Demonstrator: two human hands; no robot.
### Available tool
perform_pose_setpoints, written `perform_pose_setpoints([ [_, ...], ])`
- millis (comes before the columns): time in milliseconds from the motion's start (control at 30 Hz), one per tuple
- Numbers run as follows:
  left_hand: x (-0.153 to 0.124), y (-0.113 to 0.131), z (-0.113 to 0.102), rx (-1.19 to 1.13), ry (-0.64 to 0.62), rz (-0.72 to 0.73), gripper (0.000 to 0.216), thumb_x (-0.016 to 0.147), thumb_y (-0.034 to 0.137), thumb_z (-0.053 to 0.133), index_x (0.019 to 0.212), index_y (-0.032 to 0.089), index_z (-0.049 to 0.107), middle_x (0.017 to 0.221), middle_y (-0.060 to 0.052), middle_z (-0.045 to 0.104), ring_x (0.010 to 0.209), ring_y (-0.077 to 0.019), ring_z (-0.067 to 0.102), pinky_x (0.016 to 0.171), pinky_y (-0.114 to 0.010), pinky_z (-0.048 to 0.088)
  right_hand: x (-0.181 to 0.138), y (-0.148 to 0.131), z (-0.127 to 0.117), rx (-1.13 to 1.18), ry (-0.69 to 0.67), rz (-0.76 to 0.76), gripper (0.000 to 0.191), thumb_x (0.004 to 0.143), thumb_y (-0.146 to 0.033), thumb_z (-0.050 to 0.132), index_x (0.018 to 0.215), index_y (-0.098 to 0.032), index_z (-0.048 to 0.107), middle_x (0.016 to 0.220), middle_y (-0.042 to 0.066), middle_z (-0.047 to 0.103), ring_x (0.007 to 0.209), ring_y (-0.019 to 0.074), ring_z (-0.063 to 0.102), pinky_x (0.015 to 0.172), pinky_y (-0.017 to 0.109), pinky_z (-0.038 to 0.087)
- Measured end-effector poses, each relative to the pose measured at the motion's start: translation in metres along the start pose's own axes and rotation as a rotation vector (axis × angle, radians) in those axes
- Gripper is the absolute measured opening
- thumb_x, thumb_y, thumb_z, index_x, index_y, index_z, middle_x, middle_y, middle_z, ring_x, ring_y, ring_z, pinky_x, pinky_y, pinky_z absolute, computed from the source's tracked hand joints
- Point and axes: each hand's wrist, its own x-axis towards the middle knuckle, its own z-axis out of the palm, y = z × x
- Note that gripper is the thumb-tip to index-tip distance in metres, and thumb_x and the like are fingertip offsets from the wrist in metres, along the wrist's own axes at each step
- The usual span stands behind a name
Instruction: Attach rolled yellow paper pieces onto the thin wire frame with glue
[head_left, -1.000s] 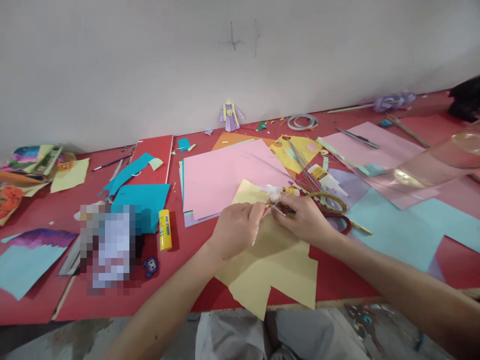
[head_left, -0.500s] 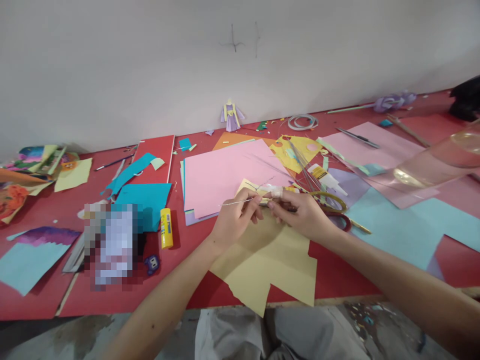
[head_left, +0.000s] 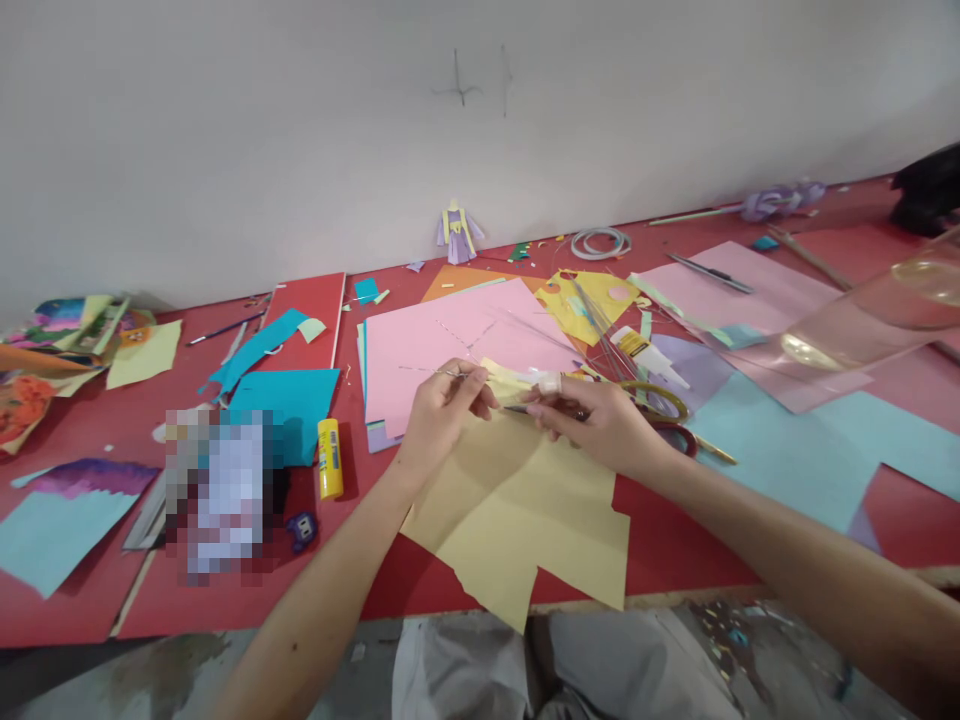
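My left hand (head_left: 450, 400) pinches a thin twisted wire (head_left: 420, 370); its end sticks out to the left and fine branches spread above my fingers. Close beside it, my right hand (head_left: 592, 415) is closed on a thin dark pointed tool (head_left: 516, 408), its tip pointing at my left fingertips. Most of that tool is hidden, so its kind is unclear. Something white is wrapped around one right finger. Beneath both hands lies a cut sheet of pale yellow paper (head_left: 540, 500). Scissors with yellow and dark red handles (head_left: 660, 395) lie just behind my right hand.
On the red table are stacked pink paper (head_left: 427, 340), a yellow glue stick (head_left: 329, 458), a white glue bottle (head_left: 660, 358), a cutter knife (head_left: 709, 272) and a transparent bottle (head_left: 862, 320). A small paper doll (head_left: 456, 235) leans on the wall.
My hands have drawn slightly apart, the left moving a little leftward. The wire's branches now show above the left hand, and the dark tool tip shows at the right fingers.
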Motion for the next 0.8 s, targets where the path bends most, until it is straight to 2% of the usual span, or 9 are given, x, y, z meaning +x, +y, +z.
perform_pose_setpoints([
  [100,0.005,0.0,-0.01,-0.019,0.01,0.01,0.029,0.089,0.044,0.062,0.082,0.016,0.059,0.068,0.001,0.065,0.059,-0.0094,0.06,0.062,-0.022,0.05,0.0,-0.002,-0.003,-0.006,0.007,0.01,0.024,0.088,-0.04,0.062,0.089,-0.017,0.068,0.067,0.002,0.066,0.052,0.0134,0.061,0.05,0.025,0.047],
  [167,0.008,0.001,-0.015,-0.009,-0.032,0.001,0.031,0.087,0.044,0.064,0.079,0.015,0.06,0.066,0.0,0.065,0.06,-0.0097,0.06,0.063,-0.023,0.051,0.001,-0.003,-0.004,-0.022,0.015,0.016,0.027,0.087,-0.043,0.063,0.085,-0.016,0.068,0.065,0.003,0.066,0.052,0.0139,0.061,0.048,0.025,0.045],
  [333,0.009,0.003,-0.026,0.135,-0.322,-0.152,0.037,0.084,0.049,0.066,0.078,0.013,0.063,0.072,-0.004,0.069,0.058,-0.0089,0.059,0.058,-0.022,0.049,0.001,-0.003,-0.005,-0.076,0.019,0.014,0.032,0.087,-0.047,0.063,0.08,-0.016,0.067,0.058,0.001,0.064,0.048,0.0123,0.056,0.046,0.025,0.042],
  [400,0.009,0.004,-0.031,0.195,-0.389,-0.211,0.039,0.085,0.05,0.065,0.076,0.012,0.063,0.072,-0.006,0.07,0.056,-0.0082,0.058,0.053,-0.02,0.047,0.001,-0.002,-0.006,-0.093,0.037,-0.002,0.033,0.086,-0.048,0.065,0.079,-0.017,0.068,0.058,0.001,0.065,0.049,0.0128,0.057,0.047,0.025,0.042],
  [633,0.015,0.005,-0.047,0.264,-0.305,-0.352,0.04,0.079,0.05,0.072,0.07,0.013,0.06,0.068,-0.005,0.068,0.05,-0.006,0.054,0.041,-0.016,0.039,0.002,-0.001,-0.01,-0.098,0.063,0.013,0.029,0.087,-0.044,0.064,0.076,-0.017,0.067,0.059,0.002,0.064,0.049,0.0129,0.058,0.046,0.024,0.041],
  [800,0.015,0.009,-0.054,0.326,-0.266,-0.388,0.039,0.084,0.046,0.068,0.067,0.012,0.062,0.055,0.0,0.059,0.04,-0.0033,0.045,0.038,-0.015,0.033,0.003,0.0,-0.009,-0.081,0.058,-0.009,0.027,0.09,-0.042,0.06,0.083,-0.017,0.067,0.066,0.003,0.067,0.052,0.0129,0.061,0.045,0.023,0.043],
])
